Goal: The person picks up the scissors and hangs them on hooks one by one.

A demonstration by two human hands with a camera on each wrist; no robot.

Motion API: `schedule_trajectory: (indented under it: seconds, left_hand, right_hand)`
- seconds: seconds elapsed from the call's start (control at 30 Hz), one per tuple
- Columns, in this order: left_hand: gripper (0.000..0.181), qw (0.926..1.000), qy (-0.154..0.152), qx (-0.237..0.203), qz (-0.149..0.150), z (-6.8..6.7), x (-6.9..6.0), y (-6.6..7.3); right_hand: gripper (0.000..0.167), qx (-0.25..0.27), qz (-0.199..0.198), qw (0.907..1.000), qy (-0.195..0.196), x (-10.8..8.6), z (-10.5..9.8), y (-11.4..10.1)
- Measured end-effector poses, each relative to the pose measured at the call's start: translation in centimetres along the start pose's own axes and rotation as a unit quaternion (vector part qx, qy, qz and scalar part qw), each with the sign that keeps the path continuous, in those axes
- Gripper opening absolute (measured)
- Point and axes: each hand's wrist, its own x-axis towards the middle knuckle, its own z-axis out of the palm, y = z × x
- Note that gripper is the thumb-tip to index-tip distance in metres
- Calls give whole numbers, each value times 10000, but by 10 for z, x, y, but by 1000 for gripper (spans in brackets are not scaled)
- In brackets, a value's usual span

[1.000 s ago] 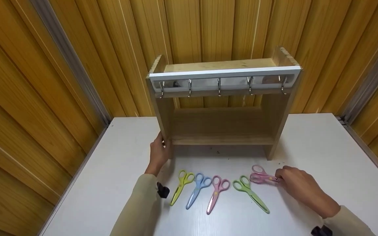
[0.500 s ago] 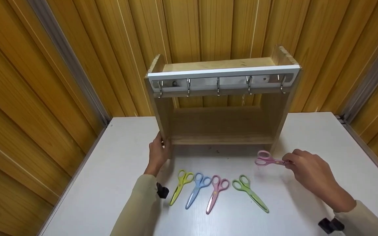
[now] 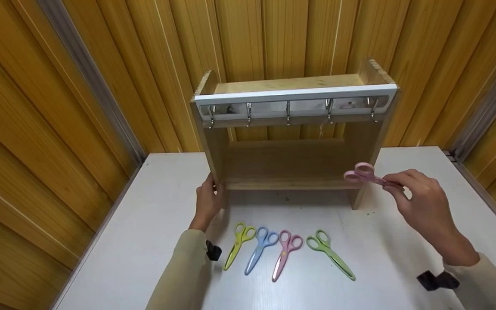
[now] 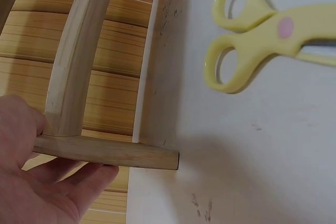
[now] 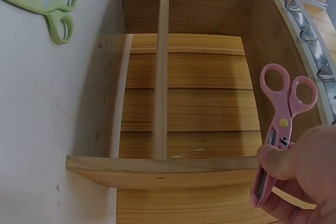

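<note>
- Left hand grips the wooden rack low on its left side.
- Right hand pinches pink scissors by the blades, aloft near the rack's right side.
- Green scissors and a second pink pair lie on the desk.

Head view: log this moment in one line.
right hand: pinches pink scissors by blades; left hand: grips rack; on table: yellow scissors, blue scissors, second pink scissors, green scissors
</note>
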Motion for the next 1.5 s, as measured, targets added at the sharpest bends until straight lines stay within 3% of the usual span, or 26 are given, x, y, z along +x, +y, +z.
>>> schedule_trajectory:
  seconds: [0.47, 0.87, 1.13, 1.5]
  left_hand:
    - [39, 10000, -29, 33, -58, -2, -3, 1]
    - [41, 10000, -12, 26, -31, 1, -5, 1]
    - [43, 10000, 1, 29, -39, 4, -4, -2]
    - [44, 9999, -31, -8, -157, 4, -6, -3]
  right_hand:
    - [25, 926, 311, 9916, 851, 39, -1, -10]
    - [21, 1214, 951, 9827, 1022, 48, 7, -12]
    - [21, 1197, 1395, 9793, 853, 50, 14, -6]
    - [21, 1118, 1265, 9830, 717, 48, 20, -4]
